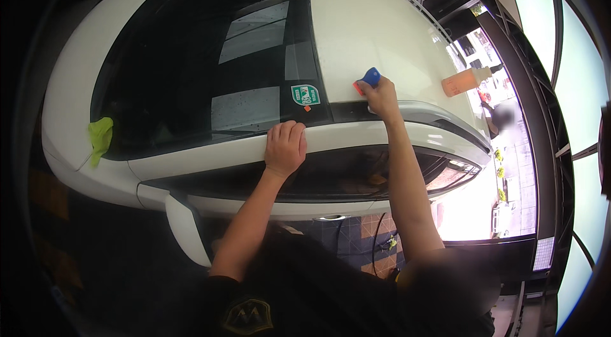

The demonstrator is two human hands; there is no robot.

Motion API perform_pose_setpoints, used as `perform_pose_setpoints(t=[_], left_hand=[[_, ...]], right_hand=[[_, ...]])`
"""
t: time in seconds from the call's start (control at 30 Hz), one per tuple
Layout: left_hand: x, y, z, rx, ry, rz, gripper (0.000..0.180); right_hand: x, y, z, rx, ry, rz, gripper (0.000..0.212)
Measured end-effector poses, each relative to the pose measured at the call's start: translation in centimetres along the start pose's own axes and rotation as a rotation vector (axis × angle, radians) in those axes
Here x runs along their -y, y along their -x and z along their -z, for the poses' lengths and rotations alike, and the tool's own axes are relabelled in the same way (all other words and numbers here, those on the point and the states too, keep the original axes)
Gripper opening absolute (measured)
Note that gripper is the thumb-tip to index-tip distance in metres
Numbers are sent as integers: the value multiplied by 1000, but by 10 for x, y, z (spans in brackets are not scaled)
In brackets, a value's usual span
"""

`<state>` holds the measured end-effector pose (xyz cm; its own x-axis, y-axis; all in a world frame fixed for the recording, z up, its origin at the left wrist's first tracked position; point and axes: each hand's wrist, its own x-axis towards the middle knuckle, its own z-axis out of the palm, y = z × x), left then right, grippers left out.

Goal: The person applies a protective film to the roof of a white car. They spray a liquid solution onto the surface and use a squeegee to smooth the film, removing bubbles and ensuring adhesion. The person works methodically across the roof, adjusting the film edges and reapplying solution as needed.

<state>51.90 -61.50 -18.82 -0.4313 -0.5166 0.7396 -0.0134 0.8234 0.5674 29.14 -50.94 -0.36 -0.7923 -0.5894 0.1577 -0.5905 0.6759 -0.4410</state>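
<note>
Bottle [466, 81]: one, squeeze type, pale orange body with a lighter cap end, lying on its side on the car roof [375, 25] to the right of the right hand and apart from it. Its contents cannot be made out beyond the orange tint.

Scraper [369, 78]: one, small, blue body with an orange-red edge at its left end. It is held in the right hand [382, 98], whose fingers are curled closed about it, at the lower edge of the white roof panel where that meets the dark trim strip.

Left hand [285, 146]: empty, fingers bent and together, knuckles up, resting on the white pillar between windshield and side window; it grips nothing.

Windshield [210, 63]: dark, glossy, carrying pale reflections. A green-and-white sticker [305, 94] sits in its lower right corner, with a tiny orange mark just under it.

Cloth [100, 136]: one, yellow-green, draped at the left end of the windshield near the bonnet edge.

Surface: a white car seen from above, side mirror [186, 227] projecting below, side window dark beneath the left hand.

Room: dark framed glazing [560, 82] curves along the right with bright daylight behind it; tiled floor shows below the car door; the left side is in deep shadow.
</note>
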Motion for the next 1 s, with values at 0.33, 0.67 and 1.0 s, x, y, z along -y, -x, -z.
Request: perform_pose_setpoints(t=[0.33,0.67,1.0], left_hand=[[-8,0,-3,-40,55,0,15],[-10,0,-3,-16,-5,7,19],[-3,1,-2,-49,7,17,15]], right_hand=[[2,-15,-1,-22,-11,-35,37],[10,-7,-10,71,0,132,34],[37,22,-32,113,35,654,27]])
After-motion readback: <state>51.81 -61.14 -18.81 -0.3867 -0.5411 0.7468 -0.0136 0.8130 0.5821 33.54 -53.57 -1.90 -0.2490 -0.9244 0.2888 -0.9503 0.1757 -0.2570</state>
